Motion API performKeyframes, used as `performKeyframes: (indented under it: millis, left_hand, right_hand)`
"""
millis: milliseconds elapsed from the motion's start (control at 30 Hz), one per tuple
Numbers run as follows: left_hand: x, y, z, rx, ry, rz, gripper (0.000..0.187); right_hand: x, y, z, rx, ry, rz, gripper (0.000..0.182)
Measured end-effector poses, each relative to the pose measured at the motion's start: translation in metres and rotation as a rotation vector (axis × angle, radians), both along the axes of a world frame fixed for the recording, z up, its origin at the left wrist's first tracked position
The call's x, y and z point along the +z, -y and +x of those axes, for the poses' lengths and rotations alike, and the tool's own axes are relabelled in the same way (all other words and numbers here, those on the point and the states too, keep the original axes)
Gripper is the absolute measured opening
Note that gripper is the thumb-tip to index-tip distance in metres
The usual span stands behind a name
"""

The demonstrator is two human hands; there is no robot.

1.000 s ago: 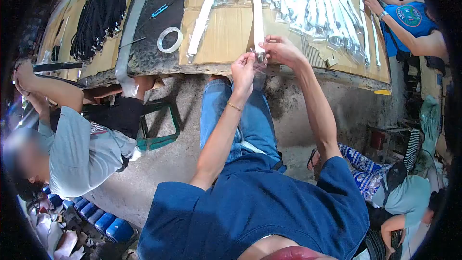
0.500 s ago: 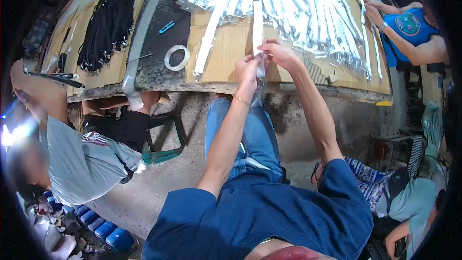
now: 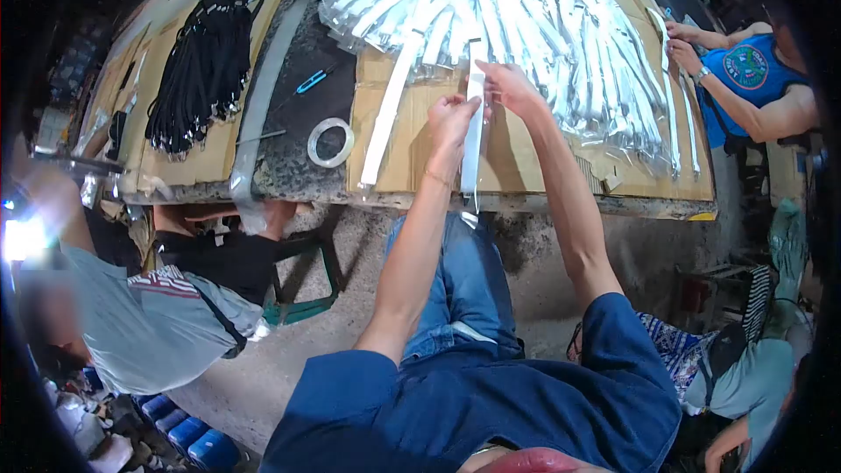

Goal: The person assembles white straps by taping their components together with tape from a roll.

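A white lanyard (image 3: 472,153) lies lengthwise in front of me, its lower end with a small metal clip hanging at the table edge. My left hand (image 3: 450,127) pinches the lanyard's left side, fingers curled. On the opposite side, a little higher, my right hand (image 3: 512,89) has its thumb and fingers closed at the strap. Clear plastic seems to surround part of it, but glare hides how far. Another white lanyard (image 3: 390,114) lies to the left on the cardboard (image 3: 517,166). Beyond my hands spreads a fan of white lanyards (image 3: 438,0) in clear plastic.
Black lanyards (image 3: 201,61) with metal clips lie at left. A roll of clear tape (image 3: 330,141) and a blue cutter (image 3: 312,81) rest nearby. One person's hand (image 3: 683,52) handles a white strap at right; a person in grey (image 3: 158,315) sits at left.
The lanyard now reaches farther down, its end over the table edge. My right hand has shifted slightly up along it. The whole view has tilted a little.
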State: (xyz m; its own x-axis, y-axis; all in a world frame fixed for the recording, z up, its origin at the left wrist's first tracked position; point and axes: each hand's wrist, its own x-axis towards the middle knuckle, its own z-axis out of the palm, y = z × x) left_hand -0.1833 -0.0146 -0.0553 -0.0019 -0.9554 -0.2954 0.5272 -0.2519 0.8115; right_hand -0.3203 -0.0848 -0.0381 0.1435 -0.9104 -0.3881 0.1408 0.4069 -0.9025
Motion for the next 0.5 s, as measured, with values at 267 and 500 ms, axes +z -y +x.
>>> performKeyframes:
  millis: [267,500]
  left_hand:
    - [-0.030,0.058,0.000,0.065,0.193,-0.070,0.030]
    - [-0.001,0.065,-0.001,-0.010,0.136,-0.028,0.026]
  right_hand:
    - [0.011,0.016,0.007,-0.059,0.004,-0.022,0.013]
    - [0.014,0.060,0.000,-0.114,-0.214,-0.046,0.030]
